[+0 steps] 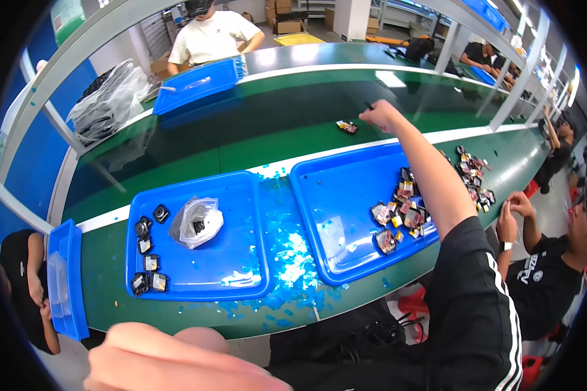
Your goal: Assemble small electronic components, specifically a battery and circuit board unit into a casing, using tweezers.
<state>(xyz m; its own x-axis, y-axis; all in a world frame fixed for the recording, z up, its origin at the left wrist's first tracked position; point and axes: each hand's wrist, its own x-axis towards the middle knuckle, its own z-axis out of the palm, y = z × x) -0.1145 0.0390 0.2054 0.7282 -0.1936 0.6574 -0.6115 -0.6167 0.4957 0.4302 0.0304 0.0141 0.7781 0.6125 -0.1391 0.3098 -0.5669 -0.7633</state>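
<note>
My right hand [381, 118] reaches out over the dark green conveyor belt [254, 133], its fingers closed around a small black part [369, 105] whose tip pokes out. What kind of part it is does not show. Just left of this hand, a small black electronic assembly [347, 127] with red and yellow bits lies on the belt. Close to the camera at the lower left is my left hand [169, 362], large and blurred, apart from the bench; its fingers cannot be made out. Similar assemblies [407, 212] are heaped in the right blue tray [346, 195], below my right forearm.
The left blue tray [241, 228] holds several black modules [150, 262] and a clear plastic bag [197, 223] of small black parts. Blue film scraps [293, 254] litter the bench between trays. More assemblies [474, 176] lie right. Co-workers sit around; metal posts [520, 72] flank the belt.
</note>
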